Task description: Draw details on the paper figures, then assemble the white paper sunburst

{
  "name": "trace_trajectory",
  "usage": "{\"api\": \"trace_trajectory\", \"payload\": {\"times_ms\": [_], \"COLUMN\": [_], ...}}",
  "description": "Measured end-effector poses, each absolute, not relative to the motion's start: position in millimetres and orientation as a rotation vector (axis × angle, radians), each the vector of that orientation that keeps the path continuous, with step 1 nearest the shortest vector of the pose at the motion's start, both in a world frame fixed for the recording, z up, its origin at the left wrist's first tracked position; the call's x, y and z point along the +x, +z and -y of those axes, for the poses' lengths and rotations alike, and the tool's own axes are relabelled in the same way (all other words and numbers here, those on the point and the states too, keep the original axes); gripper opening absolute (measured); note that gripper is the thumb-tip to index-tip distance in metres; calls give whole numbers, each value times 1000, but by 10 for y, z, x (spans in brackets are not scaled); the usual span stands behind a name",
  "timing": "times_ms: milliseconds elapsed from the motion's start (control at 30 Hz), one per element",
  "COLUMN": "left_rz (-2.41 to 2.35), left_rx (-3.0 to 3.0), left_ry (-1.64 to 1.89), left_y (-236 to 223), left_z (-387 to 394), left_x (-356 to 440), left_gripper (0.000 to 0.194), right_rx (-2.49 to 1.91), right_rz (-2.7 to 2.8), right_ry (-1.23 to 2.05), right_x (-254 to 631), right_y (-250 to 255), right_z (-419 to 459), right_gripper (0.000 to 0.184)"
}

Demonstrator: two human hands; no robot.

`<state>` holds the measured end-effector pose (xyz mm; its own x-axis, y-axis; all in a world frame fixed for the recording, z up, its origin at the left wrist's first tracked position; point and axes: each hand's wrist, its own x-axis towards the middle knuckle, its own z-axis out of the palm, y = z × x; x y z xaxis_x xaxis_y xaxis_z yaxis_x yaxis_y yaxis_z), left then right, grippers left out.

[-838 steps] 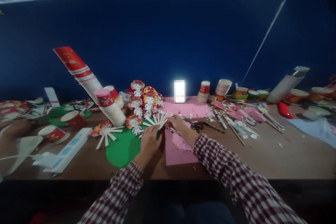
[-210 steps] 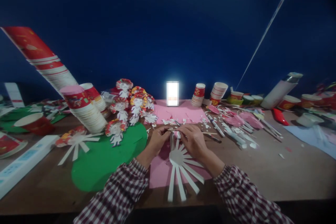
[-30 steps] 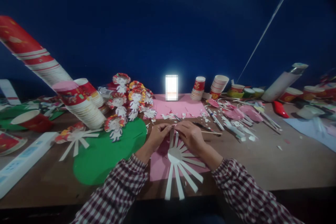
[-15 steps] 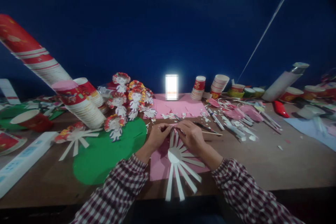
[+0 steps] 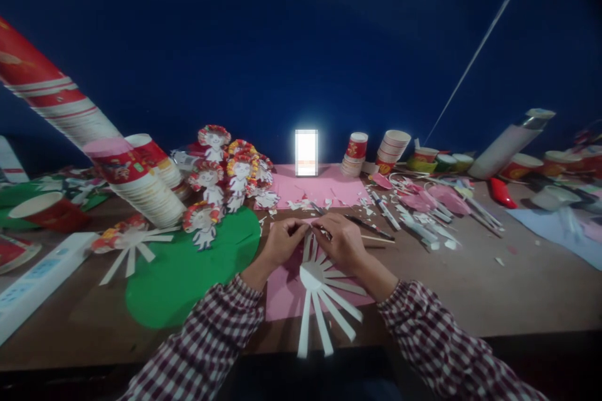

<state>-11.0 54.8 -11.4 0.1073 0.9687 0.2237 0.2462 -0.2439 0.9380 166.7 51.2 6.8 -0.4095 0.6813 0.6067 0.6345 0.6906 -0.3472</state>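
Observation:
A paper cup [image 5: 311, 276] cut into strips that fan out from its round base is between my hands, over a pink sheet [image 5: 281, 297]. My left hand [image 5: 285, 239] pinches the far tip of one strip between thumb and fingers. Close against it, my right hand [image 5: 342, 239] pinches at the same tip from the right. The fingertips meet there and partly hide the strip's end. Several cut strips spread freely to the right and towards me, the nearest reaching past the table's front edge.
Left of me lie a green sheet [image 5: 188, 282], paper dolls with curled frills [image 5: 204, 225], another cut cup [image 5: 136, 241], a white power strip [image 5: 44, 282] and a leaning stack of paper cups [image 5: 145, 194]. Rightward are pens [image 5: 385, 210], paper scraps, a red object [image 5: 501, 193] and a blue sheet [image 5: 559, 235].
Both hands stay pinched at the same strip tip, with only slight finger movement. The cut cup has barely shifted. The whole view has moved slightly.

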Motion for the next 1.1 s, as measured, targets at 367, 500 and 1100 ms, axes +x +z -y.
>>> {"api": "trace_trajectory", "payload": {"times_ms": [367, 500, 1100], "left_rz": [-1232, -1238, -1146], "left_rx": [1702, 1713, 1461], "left_ry": [1179, 1172, 1194], "left_y": [-103, -94, -193], "left_z": [-534, -525, -541], "left_x": [-103, -95, -82], "left_gripper": [25, 24, 29], "right_rx": [-1040, -1050, -951], "right_rz": [2156, 2157, 2282], "right_ry": [66, 21, -194], "right_x": [1653, 1645, 1651], "right_y": [70, 53, 94], "right_z": [-497, -504, -521], "right_gripper": [11, 11, 16]}}
